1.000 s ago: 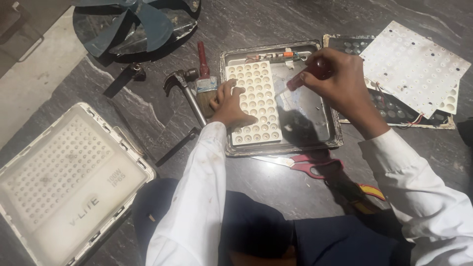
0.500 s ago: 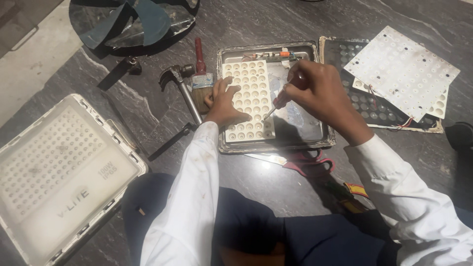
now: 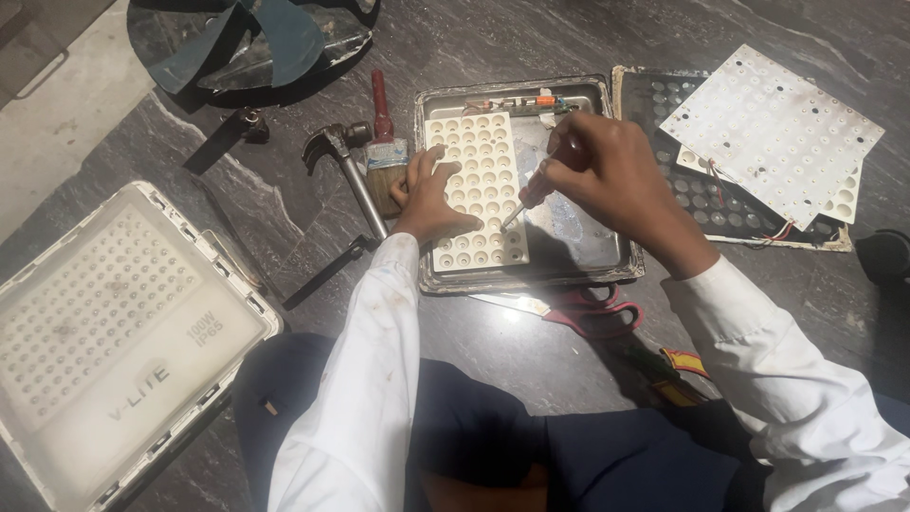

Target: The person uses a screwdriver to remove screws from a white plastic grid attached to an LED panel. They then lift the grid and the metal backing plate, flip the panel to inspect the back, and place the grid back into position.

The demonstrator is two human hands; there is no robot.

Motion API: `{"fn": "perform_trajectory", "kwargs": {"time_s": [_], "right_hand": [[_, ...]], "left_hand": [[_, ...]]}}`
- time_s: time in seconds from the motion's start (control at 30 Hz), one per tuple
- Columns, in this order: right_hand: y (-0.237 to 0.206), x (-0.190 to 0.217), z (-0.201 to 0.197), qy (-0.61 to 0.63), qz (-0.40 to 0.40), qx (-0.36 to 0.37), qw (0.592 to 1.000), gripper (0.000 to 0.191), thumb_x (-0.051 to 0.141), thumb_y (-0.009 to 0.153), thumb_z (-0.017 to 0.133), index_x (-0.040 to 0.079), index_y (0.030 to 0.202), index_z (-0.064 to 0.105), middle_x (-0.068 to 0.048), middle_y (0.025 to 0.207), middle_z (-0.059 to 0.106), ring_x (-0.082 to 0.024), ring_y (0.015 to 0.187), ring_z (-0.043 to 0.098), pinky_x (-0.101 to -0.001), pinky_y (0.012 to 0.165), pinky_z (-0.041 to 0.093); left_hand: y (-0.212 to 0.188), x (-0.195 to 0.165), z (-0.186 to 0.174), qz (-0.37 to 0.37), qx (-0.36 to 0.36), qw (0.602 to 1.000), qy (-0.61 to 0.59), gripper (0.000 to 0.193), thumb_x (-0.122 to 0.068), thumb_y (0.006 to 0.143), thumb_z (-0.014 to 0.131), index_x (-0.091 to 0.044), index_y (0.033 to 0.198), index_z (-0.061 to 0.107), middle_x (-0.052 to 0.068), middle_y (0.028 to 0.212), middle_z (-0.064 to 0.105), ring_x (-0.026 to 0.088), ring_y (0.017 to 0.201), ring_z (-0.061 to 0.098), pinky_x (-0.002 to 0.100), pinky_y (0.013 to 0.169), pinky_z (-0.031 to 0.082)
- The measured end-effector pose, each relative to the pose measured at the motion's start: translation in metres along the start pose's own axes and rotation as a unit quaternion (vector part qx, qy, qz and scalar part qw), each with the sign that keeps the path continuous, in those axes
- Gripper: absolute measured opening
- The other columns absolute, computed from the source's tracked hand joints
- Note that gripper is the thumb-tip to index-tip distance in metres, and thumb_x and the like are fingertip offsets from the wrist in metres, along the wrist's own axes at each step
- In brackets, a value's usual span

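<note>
— Status of the work?

— Left hand (image 3: 431,199) lies flat, fingers spread, pinning the white lens panel (image 3: 477,190) in the metal housing tray (image 3: 569,251), centre of the floor. Right hand (image 3: 607,175) is closed around a red-handled screwdriver (image 3: 536,190), tip at the panel's right edge. I judge the panel not yet freed.

— Counts?

— One hammer (image 3: 346,166), one brush (image 3: 382,142), one pair of scissors (image 3: 578,311); one complete floodlight (image 3: 114,332) near left.

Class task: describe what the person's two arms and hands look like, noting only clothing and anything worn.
Both arms wear long white sleeves reaching the wrists, the left sleeve slightly smudged. The left hand and right hand are bare: no gloves, rings or watch visible.
</note>
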State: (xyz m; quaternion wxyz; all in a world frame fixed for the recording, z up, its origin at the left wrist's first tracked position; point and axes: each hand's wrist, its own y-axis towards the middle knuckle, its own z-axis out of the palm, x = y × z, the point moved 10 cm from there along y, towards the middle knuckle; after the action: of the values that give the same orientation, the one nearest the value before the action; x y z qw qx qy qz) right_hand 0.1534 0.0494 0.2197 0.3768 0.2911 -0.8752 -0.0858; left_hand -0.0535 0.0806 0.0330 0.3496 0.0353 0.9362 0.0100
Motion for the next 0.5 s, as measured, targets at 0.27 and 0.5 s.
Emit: {"fn": "perform_trajectory", "kwargs": {"time_s": [0.27,0.5], "right_hand": [[0.000,-0.009,0.004,-0.028,0.013,0.010,0.999,0.022,0.019,0.083,0.072,-0.001,0.091,0.066,-0.013,0.073,0.067,-0.024,0.065,0.069,-0.0370,0.063,0.053],[0.001,-0.003,0.007,-0.015,0.004,0.026,1.000,0.022,0.019,0.085,0.073,0.000,0.093,0.066,-0.012,0.077,0.072,-0.023,0.069,0.073,-0.0360,0.065,0.056]], "left_hand": [[0.000,0.000,-0.001,0.003,-0.006,1.000,-0.003,0.103,-0.036,0.040,0.096,-0.014,0.133,0.059,0.011,0.161,0.030,0.031,0.154,0.008,0.059,0.117,0.002],[-0.002,-0.002,-0.001,0.000,-0.004,1.000,-0.007,0.103,-0.033,0.040,0.094,-0.013,0.134,0.058,0.011,0.157,0.031,0.031,0.152,0.007,0.060,0.117,0.000]]}}
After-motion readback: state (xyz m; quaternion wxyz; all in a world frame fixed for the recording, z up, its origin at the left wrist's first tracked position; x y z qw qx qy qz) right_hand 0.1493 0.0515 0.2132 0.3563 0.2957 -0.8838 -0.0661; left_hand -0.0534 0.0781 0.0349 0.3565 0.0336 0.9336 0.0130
